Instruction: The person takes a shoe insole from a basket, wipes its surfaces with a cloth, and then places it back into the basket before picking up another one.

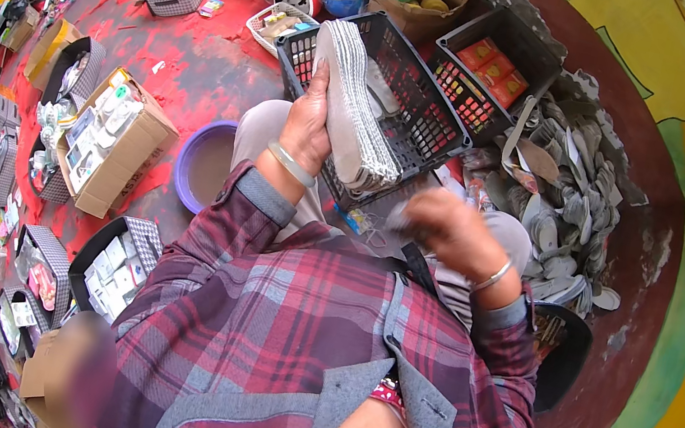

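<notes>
A stack of grey sole-shaped pieces (347,96) is clasped at a slant in the left hand (311,124), thumb laid on its face, over the near side of a black crate (446,131); whether the rim is touched cannot be told. The right hand (453,234) is blurred, its fingers curled; whether anything is pinched at their tips cannot be made out. Judged by its even edges, 1 stack appears to have been gathered and aligned, while much seems left loose in the heap of soles (547,223) at right. At least 1 grey piece (379,85) is seen inside the crate. Red-orange boxes (489,68) are held in a 2nd black crate (458,94). At left, white packages (112,117) are packed in a cardboard carton (132,172), beyond a purple basin (186,168); white boxes (113,267) are piled in a checked bin (145,240).
</notes>
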Motion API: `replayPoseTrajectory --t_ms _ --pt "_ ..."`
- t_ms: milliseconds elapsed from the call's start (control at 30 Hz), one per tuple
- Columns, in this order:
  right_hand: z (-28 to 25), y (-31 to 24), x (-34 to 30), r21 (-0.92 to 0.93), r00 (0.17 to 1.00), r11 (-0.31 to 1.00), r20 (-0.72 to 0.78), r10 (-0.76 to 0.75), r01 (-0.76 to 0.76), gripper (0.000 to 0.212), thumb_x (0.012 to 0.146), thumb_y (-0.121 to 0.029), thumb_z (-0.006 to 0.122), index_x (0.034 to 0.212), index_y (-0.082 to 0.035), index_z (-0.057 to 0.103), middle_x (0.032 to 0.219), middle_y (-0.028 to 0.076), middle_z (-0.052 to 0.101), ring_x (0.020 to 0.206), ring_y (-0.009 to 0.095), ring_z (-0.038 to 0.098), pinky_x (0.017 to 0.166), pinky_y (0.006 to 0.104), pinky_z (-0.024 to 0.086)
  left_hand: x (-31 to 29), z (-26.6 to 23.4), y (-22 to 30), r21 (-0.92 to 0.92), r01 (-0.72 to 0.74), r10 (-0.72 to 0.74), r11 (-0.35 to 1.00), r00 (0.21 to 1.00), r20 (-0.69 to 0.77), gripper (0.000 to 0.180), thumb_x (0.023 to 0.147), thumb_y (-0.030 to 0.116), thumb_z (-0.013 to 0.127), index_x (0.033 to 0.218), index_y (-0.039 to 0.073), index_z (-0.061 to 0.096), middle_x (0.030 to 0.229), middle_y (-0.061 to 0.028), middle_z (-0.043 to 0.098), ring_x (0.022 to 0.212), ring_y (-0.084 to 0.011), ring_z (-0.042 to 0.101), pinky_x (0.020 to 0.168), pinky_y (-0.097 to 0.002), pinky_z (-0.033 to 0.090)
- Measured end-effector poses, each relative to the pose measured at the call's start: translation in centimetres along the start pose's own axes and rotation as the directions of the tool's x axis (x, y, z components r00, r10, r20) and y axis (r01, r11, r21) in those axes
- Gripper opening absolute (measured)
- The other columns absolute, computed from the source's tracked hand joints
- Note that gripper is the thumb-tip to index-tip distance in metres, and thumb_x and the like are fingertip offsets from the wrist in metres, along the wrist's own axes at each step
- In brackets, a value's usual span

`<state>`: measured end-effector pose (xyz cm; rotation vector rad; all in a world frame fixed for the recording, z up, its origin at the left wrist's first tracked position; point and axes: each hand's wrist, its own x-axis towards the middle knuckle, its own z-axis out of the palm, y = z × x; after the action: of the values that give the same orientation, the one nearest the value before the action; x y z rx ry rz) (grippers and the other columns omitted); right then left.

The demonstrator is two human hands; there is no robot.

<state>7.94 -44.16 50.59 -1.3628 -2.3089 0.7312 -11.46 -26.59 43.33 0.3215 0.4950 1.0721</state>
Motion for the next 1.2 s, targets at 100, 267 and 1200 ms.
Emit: replayPoseTrajectory --t_ms 100,267,1200 --pt "-3.3 -0.1 1.8 0.125 0.885 0.989 -0.465 -0.015 0.082 0.041 0.062 0.011 0.057 0.101 -0.003 0.062 0.096 0.011 0.061 0.089 0.025 0.061 0.081 0.0302 0.048 -0.1 -0.6 -0.6 -0.058 0.053 -0.049 0.997 0.997 0.062 0.048 0.093 0.045 0.049 0.120 0.006 0.054 0.105 -0.0108 0.063 0.091 -0.0262 0.062 0.080 -0.0435 0.052" --pt "-1.8 -2.3 5.6 0.144 0.854 0.954 -0.496 -0.160 0.262 0.036 0.065 0.012 0.057 0.098 -0.002 0.061 0.102 0.013 0.060 0.097 0.030 0.058 0.088 0.0346 0.046 -0.7 0.2 -2.1 -0.075 0.146 -0.134 0.986 0.980 0.151 0.051 0.094 0.047 0.045 0.123 0.006 0.050 0.110 -0.0123 0.062 0.095 -0.0282 0.061 0.084 -0.0463 0.051" --pt "-0.1 -0.3 1.8 0.238 0.784 0.952 -0.621 -0.004 0.193 0.053 0.081 0.000 0.059 0.132 0.000 0.045 0.127 0.015 0.052 0.119 0.023 0.049 0.101 0.0317 0.037 -2.4 2.2 -2.0 0.045 0.214 -0.218 0.976 0.950 0.225 0.045 0.097 0.038 0.044 0.122 0.002 0.052 0.106 -0.0117 0.063 0.090 -0.0214 0.063 0.080 -0.0355 0.053"
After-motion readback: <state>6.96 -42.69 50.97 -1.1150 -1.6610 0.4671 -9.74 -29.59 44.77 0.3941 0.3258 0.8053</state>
